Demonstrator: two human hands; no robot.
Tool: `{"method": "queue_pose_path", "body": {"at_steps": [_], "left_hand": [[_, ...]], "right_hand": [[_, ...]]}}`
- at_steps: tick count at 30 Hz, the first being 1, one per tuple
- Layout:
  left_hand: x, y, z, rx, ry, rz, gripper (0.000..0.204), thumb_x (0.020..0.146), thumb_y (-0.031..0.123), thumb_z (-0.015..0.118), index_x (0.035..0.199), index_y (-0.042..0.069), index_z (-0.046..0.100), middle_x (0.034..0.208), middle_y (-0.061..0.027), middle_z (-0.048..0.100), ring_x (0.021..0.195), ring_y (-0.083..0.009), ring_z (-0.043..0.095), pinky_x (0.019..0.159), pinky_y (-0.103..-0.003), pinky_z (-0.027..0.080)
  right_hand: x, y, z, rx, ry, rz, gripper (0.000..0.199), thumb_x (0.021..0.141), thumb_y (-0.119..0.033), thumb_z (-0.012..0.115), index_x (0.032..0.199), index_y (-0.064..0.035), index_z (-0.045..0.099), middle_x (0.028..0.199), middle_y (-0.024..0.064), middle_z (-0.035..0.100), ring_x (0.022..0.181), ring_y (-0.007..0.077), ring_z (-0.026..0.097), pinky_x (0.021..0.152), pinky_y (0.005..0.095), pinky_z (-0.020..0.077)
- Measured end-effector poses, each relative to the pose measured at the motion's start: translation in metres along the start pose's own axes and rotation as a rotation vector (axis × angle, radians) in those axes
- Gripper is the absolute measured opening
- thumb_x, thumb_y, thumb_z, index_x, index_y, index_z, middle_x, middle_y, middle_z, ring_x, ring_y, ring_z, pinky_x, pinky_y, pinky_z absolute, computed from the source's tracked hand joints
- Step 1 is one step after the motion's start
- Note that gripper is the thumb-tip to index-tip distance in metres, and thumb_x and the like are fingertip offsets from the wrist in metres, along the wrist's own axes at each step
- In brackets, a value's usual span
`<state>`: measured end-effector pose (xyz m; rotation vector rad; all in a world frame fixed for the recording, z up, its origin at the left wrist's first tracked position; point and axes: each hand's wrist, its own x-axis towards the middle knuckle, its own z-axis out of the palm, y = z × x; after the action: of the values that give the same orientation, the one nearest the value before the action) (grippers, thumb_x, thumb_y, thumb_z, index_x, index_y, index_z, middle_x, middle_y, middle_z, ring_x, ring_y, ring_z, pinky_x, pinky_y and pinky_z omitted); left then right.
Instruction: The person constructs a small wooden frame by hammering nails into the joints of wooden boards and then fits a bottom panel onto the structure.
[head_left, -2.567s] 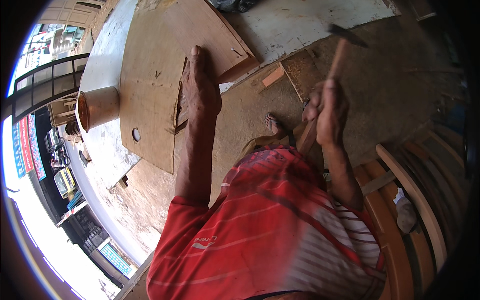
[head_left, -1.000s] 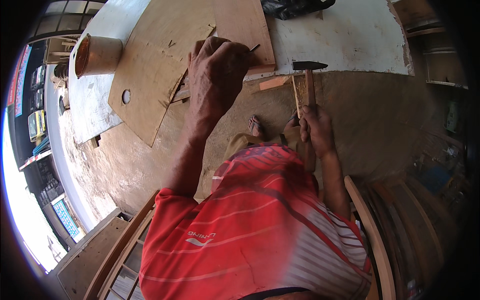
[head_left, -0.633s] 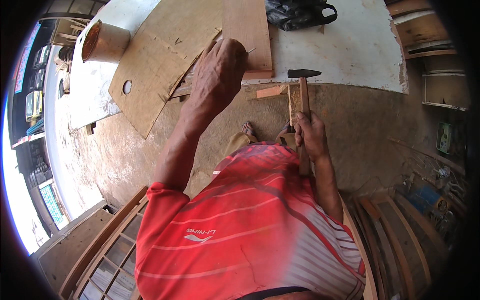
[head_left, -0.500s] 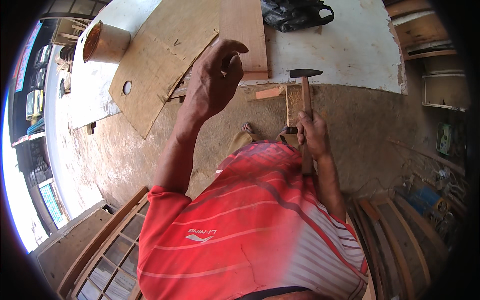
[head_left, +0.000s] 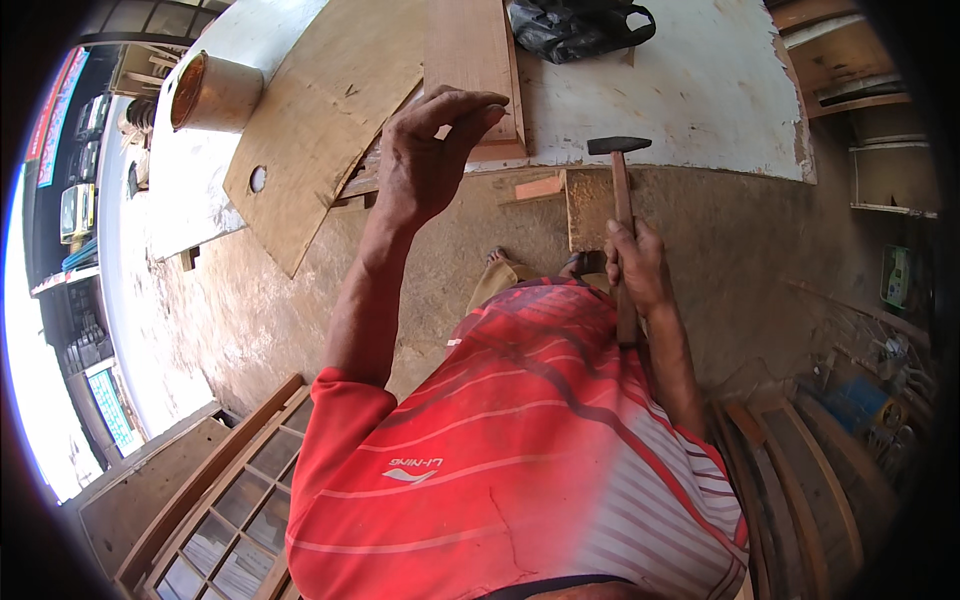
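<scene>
My right hand [head_left: 640, 262] is wrapped round the wooden handle of a hammer [head_left: 622, 190]. The hammer stands head up in front of my body, its dark metal head in front of the table edge. My left hand [head_left: 432, 150] is raised near the front end of a wooden board [head_left: 472, 50]. Its thumb and forefinger come together in a pinch over the board's right edge; whatever is between the tips is too small to make out. The board lies on the white-topped table [head_left: 700, 110], its end at the table's front edge.
Left of the board lies a plywood sheet [head_left: 310, 120] with a round hole, jutting past the table edge. A stained bucket [head_left: 225, 95] stands farther left. A black plastic bag [head_left: 575, 30] rests at the back. Wooden frames [head_left: 220, 510] lean behind me on the left.
My left hand has turned, and its thumb and forefinger have come closer together beside the board's end. The hammer stays upright in my right hand. The whole view has shifted slightly.
</scene>
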<state>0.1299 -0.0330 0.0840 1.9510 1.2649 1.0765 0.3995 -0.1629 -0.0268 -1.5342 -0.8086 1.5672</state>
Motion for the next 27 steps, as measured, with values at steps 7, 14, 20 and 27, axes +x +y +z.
{"method": "queue_pose_path", "body": {"at_steps": [7,14,20,27], "left_hand": [[-0.001,-0.01,0.011,0.162,0.059,0.117,0.006,0.095,0.008,0.072,0.098,0.003,0.074,0.088,-0.0084,0.072,0.084,-0.0206,0.069,0.077,-0.033,0.054],[0.004,-0.012,0.01,0.207,0.033,0.15,0.008,0.093,0.011,0.073,0.097,0.004,0.074,0.086,-0.0098,0.072,0.084,-0.0246,0.069,0.077,-0.036,0.055],[0.004,-0.011,0.013,0.205,0.024,0.124,0.009,0.093,0.011,0.074,0.097,0.004,0.075,0.088,-0.0095,0.072,0.084,-0.0241,0.07,0.076,-0.036,0.056],[0.006,-0.011,0.013,0.223,-0.012,0.179,0.007,0.093,0.01,0.074,0.097,0.004,0.075,0.089,-0.0078,0.073,0.085,-0.0228,0.071,0.078,-0.036,0.056]], "right_hand": [[-0.005,-0.001,-0.004,-0.035,0.008,0.035,0.034,0.105,-0.036,0.063,0.098,-0.0034,0.056,0.069,-0.0001,0.055,0.056,0.0109,0.062,0.047,0.0275,0.0476],[-0.006,0.004,-0.008,-0.058,-0.003,0.026,0.035,0.105,-0.037,0.062,0.098,-0.0039,0.055,0.07,0.0001,0.055,0.056,0.0099,0.06,0.046,0.0272,0.0473],[-0.011,-0.002,-0.005,-0.014,-0.001,0.036,0.036,0.106,-0.038,0.062,0.097,-0.004,0.054,0.07,0.0,0.054,0.056,0.0096,0.06,0.046,0.0261,0.0468],[-0.012,-0.005,-0.004,-0.07,0.018,0.022,0.035,0.105,-0.04,0.061,0.1,-0.0065,0.055,0.072,-0.0018,0.053,0.056,0.0074,0.057,0.047,0.0253,0.0449]]}}
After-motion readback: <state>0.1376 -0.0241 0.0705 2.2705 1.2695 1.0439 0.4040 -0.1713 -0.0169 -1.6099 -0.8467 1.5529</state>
